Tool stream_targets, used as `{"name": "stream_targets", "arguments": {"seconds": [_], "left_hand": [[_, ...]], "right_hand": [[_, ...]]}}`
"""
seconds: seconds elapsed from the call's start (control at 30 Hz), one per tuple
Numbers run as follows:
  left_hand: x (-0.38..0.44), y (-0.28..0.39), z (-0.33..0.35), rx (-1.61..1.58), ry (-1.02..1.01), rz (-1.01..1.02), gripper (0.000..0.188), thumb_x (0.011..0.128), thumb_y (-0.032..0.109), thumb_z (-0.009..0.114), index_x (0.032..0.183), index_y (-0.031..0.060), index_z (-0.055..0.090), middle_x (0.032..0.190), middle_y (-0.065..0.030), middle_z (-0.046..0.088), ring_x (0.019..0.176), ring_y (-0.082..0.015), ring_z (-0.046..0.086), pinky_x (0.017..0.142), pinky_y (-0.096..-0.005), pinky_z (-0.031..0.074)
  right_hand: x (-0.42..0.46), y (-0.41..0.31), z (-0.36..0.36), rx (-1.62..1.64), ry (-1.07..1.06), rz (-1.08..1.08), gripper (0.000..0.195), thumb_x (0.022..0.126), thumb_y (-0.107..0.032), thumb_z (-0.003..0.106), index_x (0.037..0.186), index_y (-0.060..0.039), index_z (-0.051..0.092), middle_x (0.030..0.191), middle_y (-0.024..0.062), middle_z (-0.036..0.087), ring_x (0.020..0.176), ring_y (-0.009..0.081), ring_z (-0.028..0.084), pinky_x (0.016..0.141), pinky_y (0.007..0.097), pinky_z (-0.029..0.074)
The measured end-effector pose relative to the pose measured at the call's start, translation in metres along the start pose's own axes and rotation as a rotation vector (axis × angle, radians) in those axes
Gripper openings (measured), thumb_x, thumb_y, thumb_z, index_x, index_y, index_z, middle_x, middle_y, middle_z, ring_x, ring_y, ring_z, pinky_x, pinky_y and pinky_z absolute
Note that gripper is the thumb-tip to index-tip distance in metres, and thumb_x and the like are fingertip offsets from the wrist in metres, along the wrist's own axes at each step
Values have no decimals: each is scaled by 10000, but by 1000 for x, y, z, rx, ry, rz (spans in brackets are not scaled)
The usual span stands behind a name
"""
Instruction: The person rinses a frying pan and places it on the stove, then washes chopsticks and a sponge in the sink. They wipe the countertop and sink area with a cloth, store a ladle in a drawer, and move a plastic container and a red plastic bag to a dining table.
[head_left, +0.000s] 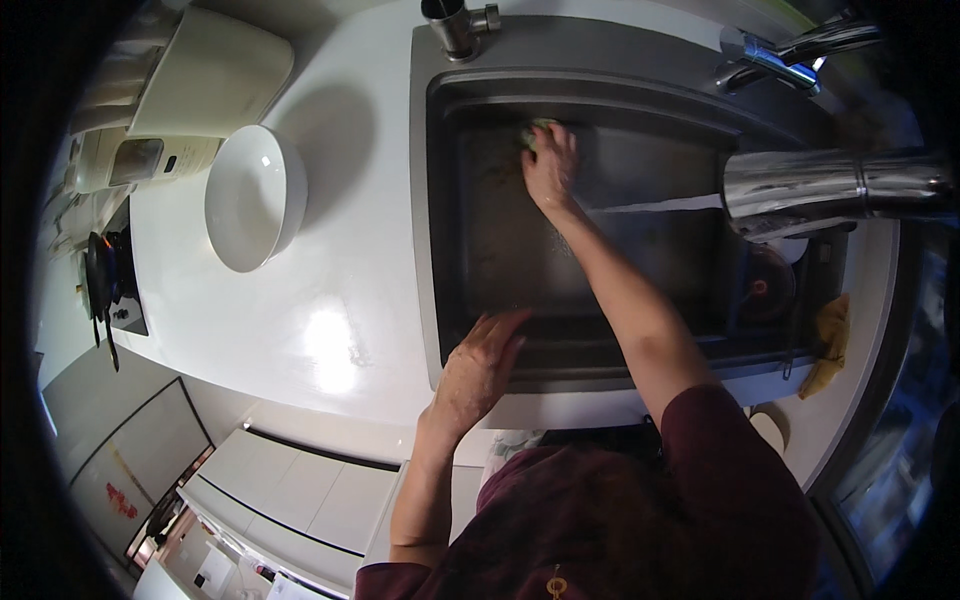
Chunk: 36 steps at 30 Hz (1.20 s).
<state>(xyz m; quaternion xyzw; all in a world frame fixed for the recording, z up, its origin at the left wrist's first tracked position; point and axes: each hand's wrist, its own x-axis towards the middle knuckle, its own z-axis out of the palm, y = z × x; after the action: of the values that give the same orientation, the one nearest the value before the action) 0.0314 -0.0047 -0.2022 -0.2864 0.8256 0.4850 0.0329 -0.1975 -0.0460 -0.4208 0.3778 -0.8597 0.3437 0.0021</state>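
My right hand reaches to the far left of a dark sink, its fingers pressing a greenish sponge or scrub pad, mostly covered by the hand. Water runs from a chrome faucet and streams close by my right wrist. My left hand, wet and holding nothing, hovers above the near left rim of the sink with its fingers partly spread and slightly blurred.
A white bowl stands on the white countertop left of the sink. Behind the basin are a metal fixture and a chrome tap. A yellow cloth lies at right. Far left, a pan sits on a stove.
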Motion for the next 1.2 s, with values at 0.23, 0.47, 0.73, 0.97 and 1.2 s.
{"name": "stream_targets", "arguments": {"seconds": [0.23,0.47,0.73,0.97,1.2], "left_hand": [[-6,-6,7,42,17,12,315,877,39,542,1191,62,553,1052,-161,604,883,-337,611,775,-376,499],[-9,9,2,63,33,-14,263,916,74,517,1174,57,565,1035,-148,614,899,-311,618,772,-362,499],[-19,15,-4,17,50,-63,278,909,83,525,1183,69,570,1079,-149,617,960,-307,613,819,-360,494],[-22,12,1,72,97,-116,287,905,91,529,1188,55,555,1029,-165,608,910,-339,607,774,-390,490],[-42,0,9,-49,89,-206,294,905,64,532,1197,71,563,1036,-154,616,890,-311,619,756,-358,499]], "right_hand": [[5,-5,74,390,-361,-289,356,775,-130,581,1118,-37,570,1231,169,502,1141,375,449,946,512,380],[-115,24,-7,290,-796,-786,202,807,-150,546,984,-115,638,1126,77,540,1150,270,443,1002,572,316],[-67,95,-156,62,-1302,-248,176,670,-4,556,788,-29,685,828,182,656,802,311,629,730,410,488],[39,3,-31,540,-328,-460,211,751,26,512,844,-61,680,990,128,628,948,312,592,831,378,470],[-21,-45,55,203,-389,-116,312,809,-179,572,1094,-57,604,1204,194,533,1112,374,491,975,529,345]]}}
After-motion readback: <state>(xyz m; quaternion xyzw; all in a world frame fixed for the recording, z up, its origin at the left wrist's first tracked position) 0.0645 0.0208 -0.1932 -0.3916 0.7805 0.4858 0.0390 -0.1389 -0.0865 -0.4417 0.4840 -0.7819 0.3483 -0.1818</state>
